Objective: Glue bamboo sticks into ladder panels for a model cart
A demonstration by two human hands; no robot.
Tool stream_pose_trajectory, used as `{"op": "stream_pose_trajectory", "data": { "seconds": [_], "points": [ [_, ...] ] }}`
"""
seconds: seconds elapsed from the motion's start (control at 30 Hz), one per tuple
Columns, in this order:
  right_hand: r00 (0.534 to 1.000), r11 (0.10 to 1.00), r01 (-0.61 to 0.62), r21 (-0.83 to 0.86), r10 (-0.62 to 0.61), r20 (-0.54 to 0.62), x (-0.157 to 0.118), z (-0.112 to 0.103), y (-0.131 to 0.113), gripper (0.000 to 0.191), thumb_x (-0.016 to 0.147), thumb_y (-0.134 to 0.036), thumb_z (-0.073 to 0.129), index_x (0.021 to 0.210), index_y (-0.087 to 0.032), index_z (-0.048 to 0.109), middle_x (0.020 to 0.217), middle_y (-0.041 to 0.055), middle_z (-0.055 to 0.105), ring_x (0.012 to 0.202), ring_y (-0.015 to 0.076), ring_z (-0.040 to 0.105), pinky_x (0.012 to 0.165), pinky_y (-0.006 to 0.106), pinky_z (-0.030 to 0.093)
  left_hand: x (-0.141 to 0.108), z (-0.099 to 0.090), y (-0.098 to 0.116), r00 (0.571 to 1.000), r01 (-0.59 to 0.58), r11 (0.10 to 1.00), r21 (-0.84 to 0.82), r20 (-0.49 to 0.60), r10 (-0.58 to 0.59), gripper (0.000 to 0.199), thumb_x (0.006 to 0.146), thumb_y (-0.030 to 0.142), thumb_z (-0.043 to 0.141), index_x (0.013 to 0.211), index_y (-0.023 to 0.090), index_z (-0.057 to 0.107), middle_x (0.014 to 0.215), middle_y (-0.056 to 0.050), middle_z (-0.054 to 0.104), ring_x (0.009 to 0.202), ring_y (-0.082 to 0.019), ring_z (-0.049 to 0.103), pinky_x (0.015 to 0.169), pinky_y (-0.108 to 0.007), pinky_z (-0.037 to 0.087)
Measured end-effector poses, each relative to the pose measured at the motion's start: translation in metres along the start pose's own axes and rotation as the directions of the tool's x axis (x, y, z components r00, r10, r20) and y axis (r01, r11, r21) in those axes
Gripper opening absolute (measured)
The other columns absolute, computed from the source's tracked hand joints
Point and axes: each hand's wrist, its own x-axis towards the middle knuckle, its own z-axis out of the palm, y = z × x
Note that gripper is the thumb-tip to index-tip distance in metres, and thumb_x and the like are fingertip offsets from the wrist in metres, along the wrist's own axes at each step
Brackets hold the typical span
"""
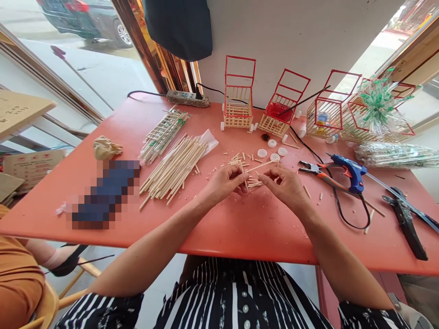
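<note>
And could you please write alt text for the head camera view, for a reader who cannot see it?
A person's left hand holds a thin wooden stick over a red table, the right hand close beside it. A pile of sticks lies to the left, pliers and a blue glue gun to the right, and small red-framed carts stand behind.

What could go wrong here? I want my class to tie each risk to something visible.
The thin wooden stick in the left hand could slip or snap. If the right hand swings outward, it might knock the pliers beside it. The looped black cord of the blue glue gun could get snagged and drag the tool.
</note>
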Motion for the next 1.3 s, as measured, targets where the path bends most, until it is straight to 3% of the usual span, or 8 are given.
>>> {"op": "stream_pose_trajectory", "data": {
  "seconds": [0.3,0.43,0.6,0.77,1.07,1.2,1.23,1.3],
  "points": [
    [0.99,0.988,-0.125,0.09,0.118,0.082,-0.006,-0.035,-0.008,0.03,0.092,-0.048,0.067,0.083,-0.02,0.068,0.079,0.0026,0.07,0.068,0.0149,0.055,0.064,0.029,0.044,-0.001,0.001,-0.005,0.992,0.072,0.997,-0.018,0.101,-0.07,0.041,0.083,0.049,0.085,0.078,0.014,0.065,0.071,-0.006,0.073,0.064,-0.017,0.074,0.062,-0.029,0.065],
    [0.98,0.963,-0.169,0.212,0.141,0.143,-0.004,-0.036,-0.009,0.036,0.089,-0.055,0.07,0.083,-0.02,0.066,0.078,0.0037,0.069,0.071,0.0156,0.056,0.065,0.028,0.045,-0.001,0.001,-0.006,0.991,0.093,0.996,0.016,0.096,-0.094,0.037,0.085,0.046,0.084,0.078,0.015,0.064,0.071,-0.005,0.074,0.065,-0.017,0.075,0.065,-0.029,0.066],
    [0.961,0.926,-0.217,0.309,0.147,0.234,-0.003,-0.029,-0.008,0.038,0.086,-0.056,0.072,0.086,-0.019,0.065,0.082,0.0039,0.069,0.074,0.0155,0.058,0.07,0.029,0.047,-0.001,-0.002,-0.007,0.996,0.036,0.994,0.103,0.077,-0.044,0.03,0.09,0.043,0.076,0.081,0.017,0.062,0.07,-0.004,0.074,0.063,-0.018,0.076,0.061,-0.029,0.064],
    [0.963,0.928,-0.236,0.287,0.185,0.194,-0.003,-0.025,-0.006,0.039,0.082,-0.057,0.074,0.086,-0.019,0.065,0.079,-0.0004,0.06,0.069,0.0123,0.048,0.064,0.028,0.039,-0.003,-0.004,-0.006,0.999,-0.046,0.926,0.375,0.008,0.046,0.025,0.096,0.035,0.064,0.076,0.02,0.059,0.054,0.002,0.066,0.043,-0.014,0.064,0.044,-0.021,0.048],
    [0.982,0.939,-0.171,0.298,0.137,0.132,-0.002,-0.022,-0.004,0.039,0.084,-0.057,0.074,0.086,-0.019,0.065,0.08,0.0,0.062,0.071,0.0127,0.05,0.065,0.027,0.041,-0.007,-0.007,0.006,0.993,0.085,0.884,0.46,-0.113,-0.036,0.028,0.094,0.028,0.062,0.067,0.021,0.057,0.047,0.002,0.063,0.035,-0.013,0.056,0.038,-0.021,0.038],
    [0.99,0.947,-0.136,0.291,0.115,0.088,-0.002,-0.019,-0.003,0.037,0.084,-0.056,0.075,0.087,-0.02,0.066,0.084,0.0011,0.064,0.071,0.0128,0.051,0.063,0.027,0.041,-0.004,-0.005,0.005,0.969,-0.081,0.876,0.475,-0.168,0.181,0.019,0.088,0.031,0.07,0.075,0.019,0.066,0.063,0.001,0.068,0.046,-0.009,0.056,0.047,-0.02,0.043],
    [0.991,0.948,-0.128,0.291,0.107,0.085,-0.003,-0.018,-0.004,0.037,0.085,-0.056,0.075,0.087,-0.02,0.067,0.084,0.0009,0.064,0.07,0.0126,0.051,0.063,0.027,0.041,-0.004,-0.002,0.005,0.966,-0.136,0.904,0.405,-0.147,0.211,0.016,0.085,0.033,0.074,0.083,0.018,0.069,0.074,-0.001,0.073,0.051,-0.01,0.059,0.049,-0.02,0.044],
    [0.992,0.949,-0.117,0.293,0.097,0.083,-0.004,-0.014,-0.004,0.037,0.086,-0.056,0.074,0.086,-0.02,0.067,0.081,0.0003,0.064,0.068,0.0122,0.051,0.063,0.027,0.042,-0.003,0.006,0.004,0.977,-0.192,0.963,0.191,-0.061,0.206,0.033,0.078,0.039,0.082,0.1,0.018,0.069,0.093,-0.005,0.078,0.06,-0.011,0.064,0.05,-0.021,0.047]
  ]
}}
